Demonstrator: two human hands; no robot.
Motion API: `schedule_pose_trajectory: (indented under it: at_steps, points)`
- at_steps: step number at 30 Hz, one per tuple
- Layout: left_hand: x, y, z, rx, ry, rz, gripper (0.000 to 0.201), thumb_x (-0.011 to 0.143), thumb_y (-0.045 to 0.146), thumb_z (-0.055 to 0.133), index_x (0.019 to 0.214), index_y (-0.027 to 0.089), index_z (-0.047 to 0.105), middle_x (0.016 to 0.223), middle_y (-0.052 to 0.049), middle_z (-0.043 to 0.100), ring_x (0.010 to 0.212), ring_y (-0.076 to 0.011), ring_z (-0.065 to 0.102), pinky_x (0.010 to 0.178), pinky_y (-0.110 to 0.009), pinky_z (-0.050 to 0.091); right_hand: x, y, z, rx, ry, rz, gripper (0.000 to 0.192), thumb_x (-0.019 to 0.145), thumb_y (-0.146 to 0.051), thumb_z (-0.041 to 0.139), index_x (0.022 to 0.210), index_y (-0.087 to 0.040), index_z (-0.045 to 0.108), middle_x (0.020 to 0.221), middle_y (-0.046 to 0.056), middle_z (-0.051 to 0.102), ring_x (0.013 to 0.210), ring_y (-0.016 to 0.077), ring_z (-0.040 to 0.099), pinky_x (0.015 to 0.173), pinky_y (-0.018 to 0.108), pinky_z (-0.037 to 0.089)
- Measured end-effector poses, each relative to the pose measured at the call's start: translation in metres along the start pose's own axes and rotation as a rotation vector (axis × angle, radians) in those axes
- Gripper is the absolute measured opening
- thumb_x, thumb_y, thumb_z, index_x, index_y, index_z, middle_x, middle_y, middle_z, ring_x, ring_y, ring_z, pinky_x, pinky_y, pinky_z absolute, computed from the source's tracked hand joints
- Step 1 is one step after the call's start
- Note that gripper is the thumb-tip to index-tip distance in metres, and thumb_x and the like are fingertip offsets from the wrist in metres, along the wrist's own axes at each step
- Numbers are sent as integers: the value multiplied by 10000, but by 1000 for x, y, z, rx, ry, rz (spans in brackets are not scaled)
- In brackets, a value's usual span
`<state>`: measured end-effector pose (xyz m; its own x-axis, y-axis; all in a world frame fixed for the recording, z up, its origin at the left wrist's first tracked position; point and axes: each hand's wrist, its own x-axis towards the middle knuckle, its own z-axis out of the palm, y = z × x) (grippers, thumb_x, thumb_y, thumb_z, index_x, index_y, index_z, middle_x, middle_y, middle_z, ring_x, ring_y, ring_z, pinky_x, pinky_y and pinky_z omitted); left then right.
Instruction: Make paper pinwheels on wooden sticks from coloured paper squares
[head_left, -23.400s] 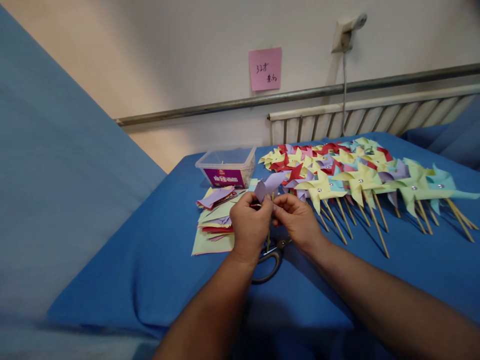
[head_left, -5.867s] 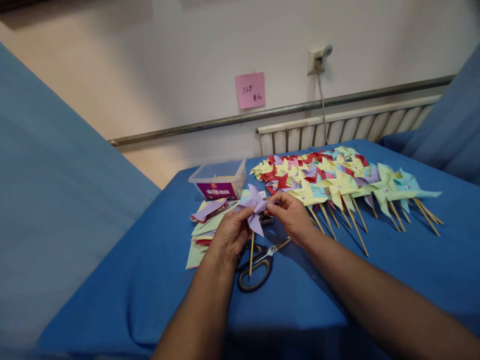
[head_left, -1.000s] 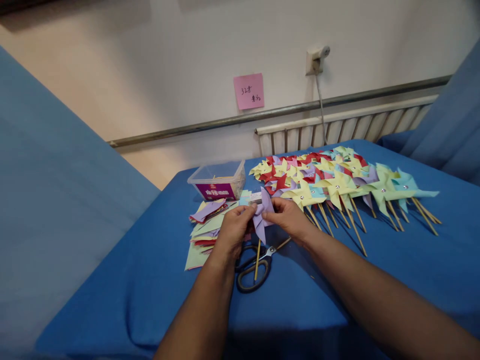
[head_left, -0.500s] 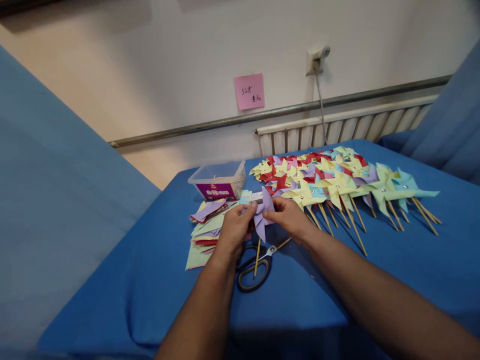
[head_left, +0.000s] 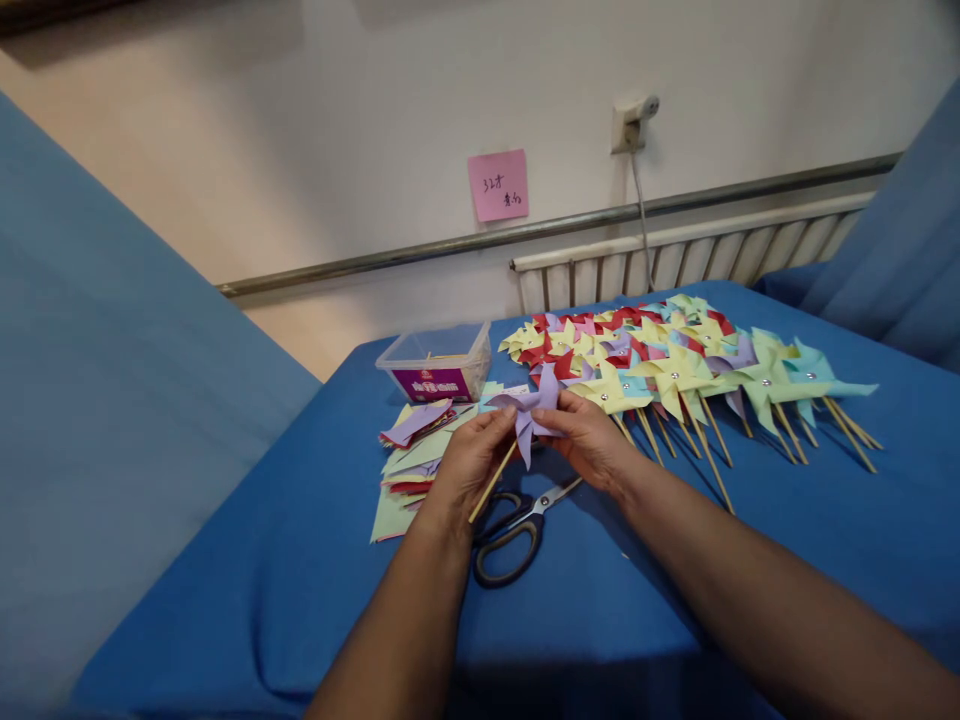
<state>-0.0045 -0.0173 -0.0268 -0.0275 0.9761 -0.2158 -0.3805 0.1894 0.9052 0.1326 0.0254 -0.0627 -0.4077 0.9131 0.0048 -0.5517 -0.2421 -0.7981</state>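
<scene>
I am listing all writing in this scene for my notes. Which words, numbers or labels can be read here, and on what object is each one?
pink sticky note on the wall: handwritten, looks like "32" plus characters too small to read.
clear plastic box, purple label: light print, too blurred to read.
No other writing is visible.

Tub (head_left: 439, 362) behind paper stack (head_left: 412, 455), scissors (head_left: 514, 528) before, pinwheels (head_left: 675, 365) right

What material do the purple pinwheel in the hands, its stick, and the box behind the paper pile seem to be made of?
Purple pinwheel: thin matte paper, judging by its sharp folded points. Its stick: probably wood or bamboo, pale tan, thin and straight. The box: clear plastic, since its walls are see-through, with a purple printed label. Both hands, left and right, hold the pinwheel.
</scene>
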Motion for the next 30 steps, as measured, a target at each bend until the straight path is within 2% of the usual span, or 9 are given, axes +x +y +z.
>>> schedule_pose_trajectory:
  at_steps: [9,15,19,25,30]
  points:
    - [0,-2,0,-30,9,-19,294,582,225,864,772,105,676,658,-43,680,578,-129,617,549,-215,495,-3,-2,5,-19,-19,-14,293,602,-283,810,863,-201,704,864,17,724,783,181,649,779,336,499]
    - [2,-4,-1,-61,30,-31,266,584,181,857,745,117,655,643,-24,667,552,-114,602,547,-212,501,-4,-3,8,9,-17,-18,284,593,-255,809,849,-195,703,853,10,723,764,165,639,764,318,491]
    - [4,-6,-2,-80,-3,-32,267,597,194,852,774,113,669,666,-27,669,575,-113,607,565,-208,502,-5,-4,9,-1,-8,-5,289,595,-255,808,859,-198,703,868,12,723,783,170,639,788,326,487]
    - [3,-3,-6,-15,-78,26,246,715,312,783,810,109,681,705,-36,658,578,-97,586,563,-200,487,0,-2,1,82,-10,27,302,630,-225,795,915,-199,697,884,13,715,759,153,628,749,303,496]
    - [4,-4,-7,34,-81,15,287,648,276,833,817,103,679,701,-35,653,575,-94,584,557,-192,477,1,-1,0,122,-33,42,316,634,-204,797,932,-187,692,895,25,718,756,149,628,731,290,508]
